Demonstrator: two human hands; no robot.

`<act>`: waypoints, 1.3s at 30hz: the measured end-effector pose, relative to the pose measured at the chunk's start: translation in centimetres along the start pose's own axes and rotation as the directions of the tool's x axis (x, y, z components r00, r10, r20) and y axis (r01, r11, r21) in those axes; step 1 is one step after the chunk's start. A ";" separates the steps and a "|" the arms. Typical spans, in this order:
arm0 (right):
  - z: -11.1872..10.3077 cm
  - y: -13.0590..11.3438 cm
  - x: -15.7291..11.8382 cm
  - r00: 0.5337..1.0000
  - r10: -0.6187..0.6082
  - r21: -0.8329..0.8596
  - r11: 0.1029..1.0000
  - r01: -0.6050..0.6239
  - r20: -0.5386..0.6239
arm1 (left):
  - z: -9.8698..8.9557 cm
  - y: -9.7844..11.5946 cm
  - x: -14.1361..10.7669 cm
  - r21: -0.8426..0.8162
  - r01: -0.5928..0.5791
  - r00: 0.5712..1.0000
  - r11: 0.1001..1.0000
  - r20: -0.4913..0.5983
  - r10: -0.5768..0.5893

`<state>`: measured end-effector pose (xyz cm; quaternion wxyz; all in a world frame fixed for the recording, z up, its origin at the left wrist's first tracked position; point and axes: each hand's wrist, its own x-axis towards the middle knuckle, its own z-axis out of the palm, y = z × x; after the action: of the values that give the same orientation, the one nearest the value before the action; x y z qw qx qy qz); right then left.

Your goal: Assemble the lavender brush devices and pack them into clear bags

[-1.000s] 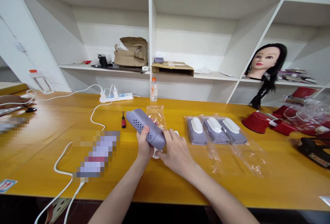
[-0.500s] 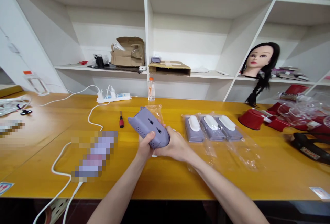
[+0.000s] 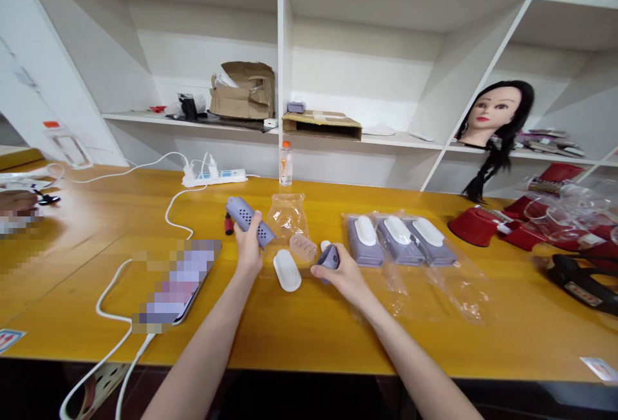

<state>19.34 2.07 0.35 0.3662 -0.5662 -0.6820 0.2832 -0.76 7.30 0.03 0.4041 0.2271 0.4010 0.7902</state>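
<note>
My left hand (image 3: 250, 244) grips a purple perforated housing (image 3: 245, 215), tilted above the table and partly over a red screwdriver (image 3: 228, 223). My right hand (image 3: 342, 272) holds a smaller purple end piece (image 3: 328, 259) low over the tabletop. Between the hands lie a white oval part (image 3: 287, 270) and a translucent pinkish slotted piece (image 3: 303, 247). A small white round item (image 3: 325, 245) shows just beyond my right fingers. Behind them rests a clear plastic bag (image 3: 287, 214). Three purple boxes with white oval tops (image 3: 365, 243) stand to the right in clear wrapping.
A pixelated phone (image 3: 181, 285) with white cables lies at left, near a power strip (image 3: 217, 178). An orange-capped bottle (image 3: 286, 165) stands at the back. Red parts (image 3: 470, 225) and a black tool (image 3: 579, 285) are at right. Another person's hand (image 3: 18, 201) is at far left.
The purple device has come apart: its perforated housing moved left with my left hand, its end piece right with my right hand. The white oval and the slotted piece are now exposed between them.
</note>
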 end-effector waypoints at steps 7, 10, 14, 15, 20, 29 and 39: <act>-1.4 0.3 1.0 0.990 0.080 0.013 0.997 -0.079 -0.115 | -1.7 2.2 1.1 0.463 -0.026 0.999 0.886 0.052 0.002; -1.7 -0.3 1.8 0.992 0.065 -0.090 0.993 -0.075 -0.107 | -1.5 2.0 0.2 0.892 -0.101 0.991 0.440 0.131 -0.038; -2.1 -1.4 3.9 0.995 0.051 -0.317 0.945 -0.077 -0.089 | -0.8 1.1 -0.4 0.974 -0.226 0.971 -0.033 0.223 -0.090; -2.1 -1.7 4.7 0.995 0.061 -0.375 0.923 -0.085 -0.076 | -0.7 1.0 -0.4 0.972 -0.229 0.971 -0.057 0.224 -0.085; -0.7 -2.6 8.3 0.992 0.115 -0.493 0.861 -0.128 -0.057 | -1.0 0.7 -0.1 0.979 -0.189 0.981 -0.077 0.186 -0.048; 2.4 -1.7 10.8 0.984 0.177 -0.444 0.880 -0.168 -0.022 | -1.4 0.8 -0.3 0.972 -0.235 0.972 -0.024 0.235 -0.016; 2.5 2.5 9.3 0.999 0.015 -0.026 1.000 -0.016 -0.049 | -0.2 -1.5 -4.4 0.636 -0.767 0.630 -0.079 0.724 -0.283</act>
<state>17.88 11.76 -1.44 0.3728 -0.5831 -0.6721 0.2633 2.26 4.13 -1.43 0.0501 0.7935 0.5829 0.1675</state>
